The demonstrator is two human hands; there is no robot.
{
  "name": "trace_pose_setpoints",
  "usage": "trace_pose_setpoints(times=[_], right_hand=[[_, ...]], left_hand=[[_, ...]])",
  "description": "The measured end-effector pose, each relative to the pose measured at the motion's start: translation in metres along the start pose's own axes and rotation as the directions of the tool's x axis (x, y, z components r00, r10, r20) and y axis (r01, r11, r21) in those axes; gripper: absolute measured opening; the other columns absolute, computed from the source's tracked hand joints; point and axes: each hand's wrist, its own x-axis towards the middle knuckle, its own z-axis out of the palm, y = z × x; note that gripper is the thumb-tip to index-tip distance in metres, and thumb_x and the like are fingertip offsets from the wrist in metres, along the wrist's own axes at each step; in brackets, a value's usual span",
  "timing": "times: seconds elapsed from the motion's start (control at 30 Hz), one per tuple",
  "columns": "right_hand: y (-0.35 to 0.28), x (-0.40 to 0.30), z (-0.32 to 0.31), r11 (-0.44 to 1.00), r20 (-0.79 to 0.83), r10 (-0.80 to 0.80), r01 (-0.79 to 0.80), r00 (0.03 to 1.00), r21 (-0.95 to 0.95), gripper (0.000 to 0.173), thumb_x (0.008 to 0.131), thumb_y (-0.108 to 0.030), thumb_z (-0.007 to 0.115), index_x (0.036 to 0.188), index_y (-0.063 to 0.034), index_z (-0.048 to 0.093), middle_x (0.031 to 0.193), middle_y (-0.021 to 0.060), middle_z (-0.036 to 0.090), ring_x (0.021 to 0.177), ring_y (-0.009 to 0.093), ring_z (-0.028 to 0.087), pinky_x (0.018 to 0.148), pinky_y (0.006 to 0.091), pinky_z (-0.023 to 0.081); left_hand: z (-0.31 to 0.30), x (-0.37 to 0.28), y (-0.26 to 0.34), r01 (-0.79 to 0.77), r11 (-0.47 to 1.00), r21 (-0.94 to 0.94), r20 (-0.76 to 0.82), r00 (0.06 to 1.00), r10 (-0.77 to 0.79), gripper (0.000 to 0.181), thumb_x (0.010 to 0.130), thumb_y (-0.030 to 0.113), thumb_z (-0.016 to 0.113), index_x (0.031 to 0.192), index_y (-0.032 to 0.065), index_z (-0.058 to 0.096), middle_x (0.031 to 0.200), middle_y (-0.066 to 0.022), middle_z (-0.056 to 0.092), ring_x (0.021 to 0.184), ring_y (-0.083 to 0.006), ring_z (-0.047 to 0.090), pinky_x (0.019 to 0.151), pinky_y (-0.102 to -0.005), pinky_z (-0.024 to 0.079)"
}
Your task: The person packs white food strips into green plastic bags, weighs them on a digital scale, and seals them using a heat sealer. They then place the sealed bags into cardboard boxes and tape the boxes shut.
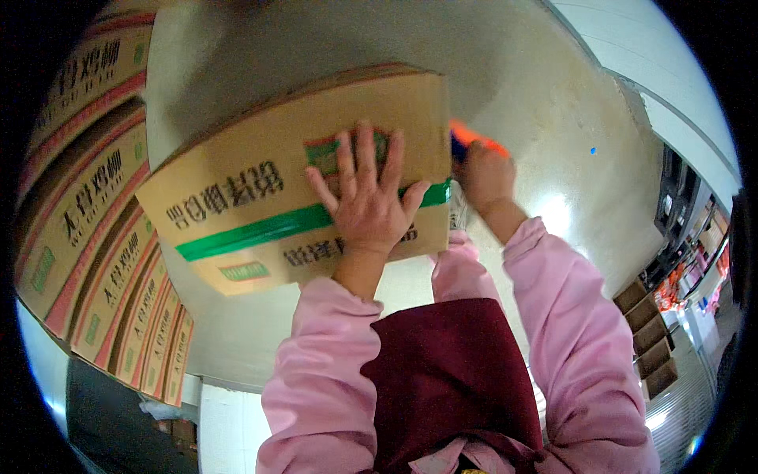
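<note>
A printed cardboard carton [237, 178] lies before me, with a strip of green tape [254, 233] running lengthwise along its face to the right edge. My left hand [373, 201] rests on that face with its fingers spread, its palm over part of the tape. Beside the carton's right end, my right hand [488, 172] is closed around an orange and dark blue tool [479, 140], blurred and partly hidden, so its kind is unclear. Pink sleeves cover both arms.
Similar printed cartons [100, 201] are stacked at the left. Several open cardboard boxes [641, 320] stand at the far right. A small blue object [593, 151] lies on the floor [562, 118]. A white wall panel [651, 35] rises at the upper right.
</note>
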Motion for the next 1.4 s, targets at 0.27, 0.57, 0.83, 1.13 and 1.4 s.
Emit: trace_pose_setpoints(times=[0.27, 0.57, 0.83, 1.13, 1.4], right_hand=[[-0.019, 0.123, -0.116, 0.931, -0.442, -0.16, 0.284, 0.883, 0.23, 0.066, 0.085, -0.067, 0.069, 0.115, -0.0076, 0.068, 0.096, 0.0208, 0.074, 0.091, 0.039, 0.073, 0.079, 0.0457, 0.056], [-0.122, 0.132, -0.108, 0.87, 0.029, -0.492, 0.492, 0.87, -0.009, 0.056, 0.088, -0.047, 0.075, 0.126, -0.007, 0.065, 0.109, 0.0201, 0.073, 0.102, 0.036, 0.071, 0.09, 0.0443, 0.053], [-0.069, -0.06, -0.12, 0.957, 0.169, -0.272, 0.249, 0.947, 0.15, 0.052, 0.087, -0.05, 0.071, 0.113, -0.0042, 0.068, 0.101, 0.0259, 0.071, 0.1, 0.044, 0.068, 0.086, 0.0504, 0.054], [-0.137, -0.208, -0.201, 0.867, 0.298, 0.04, -0.182, 0.954, 0.464, 0.05, 0.088, -0.044, 0.068, 0.104, 0.0031, 0.07, 0.099, 0.0287, 0.072, 0.099, 0.043, 0.069, 0.082, 0.0492, 0.054], [-0.187, -0.135, -0.089, 0.752, 0.172, 0.228, -0.286, 0.958, 0.594, 0.061, 0.091, -0.059, 0.067, 0.117, -0.0032, 0.065, 0.122, 0.0231, 0.067, 0.113, 0.035, 0.064, 0.088, 0.0466, 0.051]], left_hand=[[0.001, -0.189, 0.029, 0.592, 0.123, -0.796, 0.322, 0.587, -0.743, 0.023, 0.101, 0.025, 0.052, 0.097, 0.0046, 0.062, 0.108, -0.0139, 0.064, 0.101, -0.0282, 0.062, 0.097, -0.0443, 0.046], [0.022, -0.177, -0.015, -0.176, -0.969, -0.171, 0.934, 0.285, -0.216, 0.079, 0.095, 0.077, 0.037, 0.142, 0.0152, 0.05, 0.138, -0.005, 0.054, 0.12, -0.023, 0.051, 0.105, -0.0455, 0.037], [-0.197, -0.269, -0.053, 0.093, -0.822, -0.562, 0.803, 0.3, -0.515, 0.061, 0.105, 0.051, 0.041, 0.15, 0.009, 0.041, 0.147, -0.0088, 0.051, 0.134, -0.027, 0.048, 0.113, -0.0409, 0.039], [-0.392, -0.209, -0.204, 0.468, -0.257, -0.846, 0.483, 0.466, -0.741, 0.058, 0.099, 0.03, 0.062, 0.145, -0.0009, 0.046, 0.139, -0.0117, 0.056, 0.124, -0.0198, 0.052, 0.107, -0.034, 0.04], [-0.374, -0.139, -0.269, 0.565, -0.191, -0.803, 0.487, 0.436, -0.757, 0.07, 0.082, 0.015, 0.082, 0.142, -0.0007, 0.049, 0.122, -0.0113, 0.064, 0.11, -0.0212, 0.063, 0.095, -0.0338, 0.052]])
